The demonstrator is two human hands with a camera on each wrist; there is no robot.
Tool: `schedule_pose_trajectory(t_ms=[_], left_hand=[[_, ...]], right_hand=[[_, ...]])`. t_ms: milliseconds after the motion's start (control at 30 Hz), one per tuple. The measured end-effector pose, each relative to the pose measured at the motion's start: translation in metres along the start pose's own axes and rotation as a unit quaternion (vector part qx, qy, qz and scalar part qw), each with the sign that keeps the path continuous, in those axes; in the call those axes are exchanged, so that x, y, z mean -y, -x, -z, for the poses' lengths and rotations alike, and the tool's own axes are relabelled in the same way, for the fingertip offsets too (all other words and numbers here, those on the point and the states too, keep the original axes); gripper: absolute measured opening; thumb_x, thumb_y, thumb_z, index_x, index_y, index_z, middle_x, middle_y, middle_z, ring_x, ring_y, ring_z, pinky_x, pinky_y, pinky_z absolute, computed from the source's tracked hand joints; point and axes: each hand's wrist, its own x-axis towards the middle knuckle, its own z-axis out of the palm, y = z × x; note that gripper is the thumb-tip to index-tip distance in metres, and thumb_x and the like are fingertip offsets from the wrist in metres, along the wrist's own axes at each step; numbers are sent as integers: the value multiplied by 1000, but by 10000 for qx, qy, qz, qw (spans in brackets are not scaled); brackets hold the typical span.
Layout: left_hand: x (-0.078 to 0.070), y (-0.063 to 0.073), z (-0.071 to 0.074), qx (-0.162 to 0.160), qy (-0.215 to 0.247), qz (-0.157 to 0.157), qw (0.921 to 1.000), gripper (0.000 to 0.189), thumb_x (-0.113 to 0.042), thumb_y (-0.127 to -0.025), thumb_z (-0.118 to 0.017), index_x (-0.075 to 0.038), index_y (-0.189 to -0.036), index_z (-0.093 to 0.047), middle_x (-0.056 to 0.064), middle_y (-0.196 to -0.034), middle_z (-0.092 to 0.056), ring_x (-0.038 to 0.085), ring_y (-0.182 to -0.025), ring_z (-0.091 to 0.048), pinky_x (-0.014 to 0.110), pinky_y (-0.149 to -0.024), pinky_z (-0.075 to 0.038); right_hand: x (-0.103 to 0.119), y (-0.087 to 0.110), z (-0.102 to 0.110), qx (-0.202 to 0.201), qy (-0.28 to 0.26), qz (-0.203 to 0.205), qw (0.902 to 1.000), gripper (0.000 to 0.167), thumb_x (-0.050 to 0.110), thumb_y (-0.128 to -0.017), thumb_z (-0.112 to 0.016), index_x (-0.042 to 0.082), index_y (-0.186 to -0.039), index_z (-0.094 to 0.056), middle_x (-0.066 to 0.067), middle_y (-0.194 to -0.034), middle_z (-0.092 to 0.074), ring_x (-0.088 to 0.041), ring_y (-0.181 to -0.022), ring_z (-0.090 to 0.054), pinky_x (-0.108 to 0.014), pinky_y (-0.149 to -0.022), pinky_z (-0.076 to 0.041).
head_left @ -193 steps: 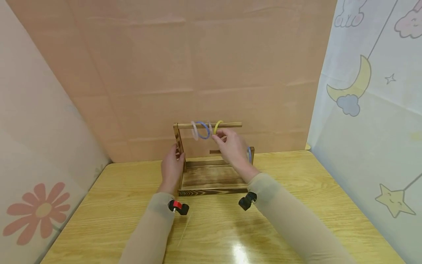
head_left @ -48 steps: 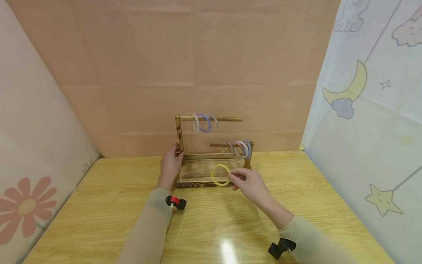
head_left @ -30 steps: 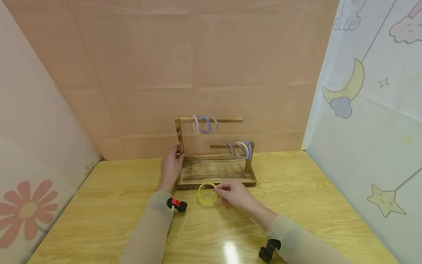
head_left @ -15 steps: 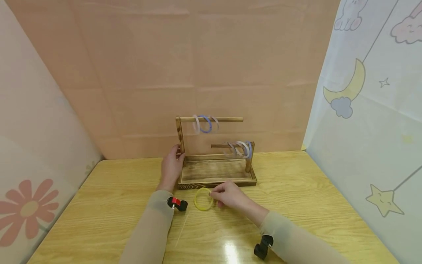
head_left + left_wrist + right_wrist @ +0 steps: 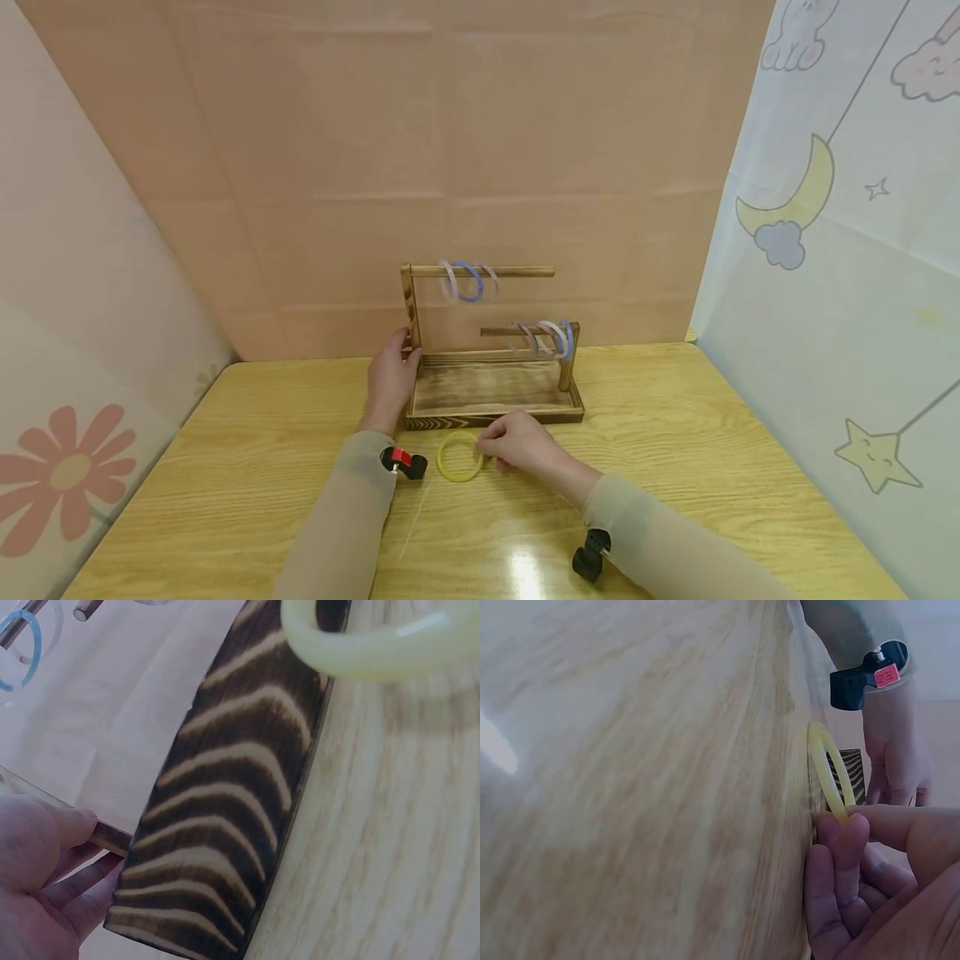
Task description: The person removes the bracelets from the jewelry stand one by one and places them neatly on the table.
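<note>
In the head view my right hand [image 5: 525,442] pinches the right side of a yellow bangle [image 5: 459,480] between thumb and fingers. The bangle is low at the table, just in front of a wooden bangle rack [image 5: 495,419]; the right wrist view shows it tilted up from the tabletop. My left hand [image 5: 390,379] holds the rack's left post [image 5: 410,304] near its foot, thumb at the front. A pale bangle [image 5: 451,283], a blue bangle [image 5: 478,287] and a faint clear one hang on the upper bar [image 5: 528,272].
More bangles, white [image 5: 562,337] and blue [image 5: 571,342] among them, hang on the lower bar [image 5: 495,332] at the right post. The rack has a shallow tray base. Behind the wooden table [image 5: 660,467] stands a tan backdrop [image 5: 315,150], with printed panels at both sides.
My right hand has taken the yellow bangle off the upper bar and brought it down in front of the rack, lately drifting slightly left. The left hand stays on the post.
</note>
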Motion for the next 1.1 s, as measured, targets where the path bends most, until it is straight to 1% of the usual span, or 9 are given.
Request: schedule_pose_trajectory(t_ms=[167, 433, 600, 800, 1100], left_hand=[[0, 0, 0, 6, 11, -24, 10000, 47, -11, -110, -69, 0, -155, -58, 22, -140, -71, 40, -119, -74, 57, -98, -60], [0, 1, -1, -27, 19, -15, 10000, 47, -11, -110, -69, 1, -154, -58, 23, -140, -71, 41, -120, -74, 58, -99, -59], [0, 2, -1, -86, 39, -58, 9999, 45, -10, -110, -70, 1, -152, -60, 23, -138, -72, 41, -118, -74, 59, -99, -59], [-1, 2, 0, -58, 42, -64, 10000, 46, -9, -109, -70, 2, -152, -59, 24, -137, -72, 41, -118, -74, 58, -98, -60], [-3, 2, 0, -71, 48, -35, 10000, 45, -9, -109, -70, 0, -152, -60, 23, -137, -72, 40, -118, -75, 58, -97, -60]], right_hand=[[3, -1, -1, -50, 232, -63, 9997, 12, 20, -102, -81, 11, -108, -86, 3, -92, -78, -15, -64, -69, -34, -67, -60], [5, -2, -2, -58, 380, -73, 9992, 10, 19, -102, -82, 11, -106, -86, 2, -82, -76, -16, -62, -68, -34, -63, -58], [3, -3, -2, -67, 374, -48, 9993, 8, 19, -101, -82, 12, -103, -86, 1, -79, -76, -16, -61, -68, -33, -60, -56], [3, -4, -2, -70, 352, 15, 9994, 7, 18, -100, -83, 11, -99, -86, 1, -77, -76, -14, -59, -66, -31, -58, -55], [3, -3, 0, -46, 164, 4, 9999, 7, 15, -100, -83, 9, -99, -86, 0, -82, -78, -14, -60, -66, -31, -59, -57]])
